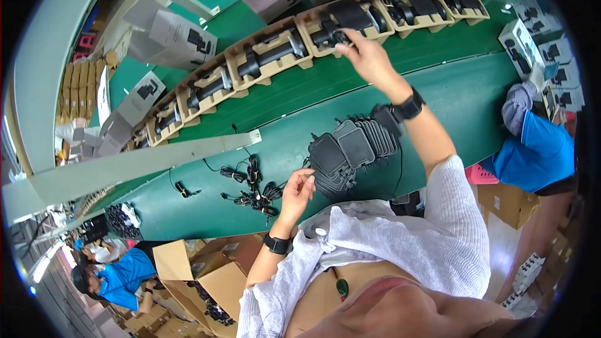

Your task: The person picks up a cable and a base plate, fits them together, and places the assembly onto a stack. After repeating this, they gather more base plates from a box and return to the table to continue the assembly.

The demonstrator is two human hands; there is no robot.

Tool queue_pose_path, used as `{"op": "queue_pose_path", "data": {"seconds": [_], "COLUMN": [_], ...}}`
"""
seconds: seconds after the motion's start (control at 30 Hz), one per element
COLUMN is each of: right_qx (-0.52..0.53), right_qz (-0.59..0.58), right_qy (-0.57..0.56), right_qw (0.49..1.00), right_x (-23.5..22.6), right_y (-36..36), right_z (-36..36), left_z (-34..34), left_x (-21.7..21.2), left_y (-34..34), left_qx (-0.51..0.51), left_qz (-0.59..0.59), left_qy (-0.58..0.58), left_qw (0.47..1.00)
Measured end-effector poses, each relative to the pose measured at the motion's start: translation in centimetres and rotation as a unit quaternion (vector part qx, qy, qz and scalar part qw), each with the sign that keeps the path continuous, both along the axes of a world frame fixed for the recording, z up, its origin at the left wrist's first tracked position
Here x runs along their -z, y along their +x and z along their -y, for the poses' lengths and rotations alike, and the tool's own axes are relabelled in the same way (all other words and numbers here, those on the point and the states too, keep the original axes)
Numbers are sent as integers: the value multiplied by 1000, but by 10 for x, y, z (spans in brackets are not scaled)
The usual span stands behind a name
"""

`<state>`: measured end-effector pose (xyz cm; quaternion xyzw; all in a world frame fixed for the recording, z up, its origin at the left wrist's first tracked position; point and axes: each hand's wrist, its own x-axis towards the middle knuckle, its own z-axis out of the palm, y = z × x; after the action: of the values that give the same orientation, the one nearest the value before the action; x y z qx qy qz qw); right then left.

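My right hand [369,59] reaches over a cardboard tray [320,51] in the row at the far side. Its thumb and forefinger close around a small black piece [341,37] at the tray's near edge; its exact kind is unclear. A black ribbed pad-like part [345,10] lies in that tray too. Near my body, my left hand [297,195] is loosely curved with its fingers apart, seemingly empty. It rests beside a pile of flat black rectangular parts with ribbed edges [360,144]. Bundled black cables [253,197] lie left of that hand.
More trays with black parts [269,56] line the green conveyor [432,50]. Printed boxes [172,40] stand behind them. A grey metal beam [138,166] crosses at left. Co-workers in blue [532,153] sit at the right and lower left. An opened carton [206,275] stands below the table.
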<state>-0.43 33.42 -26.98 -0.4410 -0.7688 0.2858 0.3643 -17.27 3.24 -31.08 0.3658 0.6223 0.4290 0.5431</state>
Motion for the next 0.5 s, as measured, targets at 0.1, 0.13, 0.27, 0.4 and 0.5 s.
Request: {"op": "queue_pose_path", "data": {"seconds": [0.1,0.13,0.27,0.4,0.5], "right_qx": [20,27,2,-23,30], "right_qz": [75,110,234,411,382], "right_qy": [6,19,0,119,182], "right_qw": [997,993,972,903,905], "right_x": [-1,-2,16,19,36], "right_y": [-18,-26,-55,-81,-94], "right_z": [-38,-46,-85,-101,-101], "left_z": [18,24,45,66,82], "left_x": [12,19,52,72,83], "left_y": [-12,-18,-39,-55,-61], "left_qx": [-22,-31,-129,-190,-212], "left_qz": [-1,4,-23,-38,-56], "left_qy": [-36,-34,-34,-60,-65], "left_qw": [999,999,991,979,974]}}
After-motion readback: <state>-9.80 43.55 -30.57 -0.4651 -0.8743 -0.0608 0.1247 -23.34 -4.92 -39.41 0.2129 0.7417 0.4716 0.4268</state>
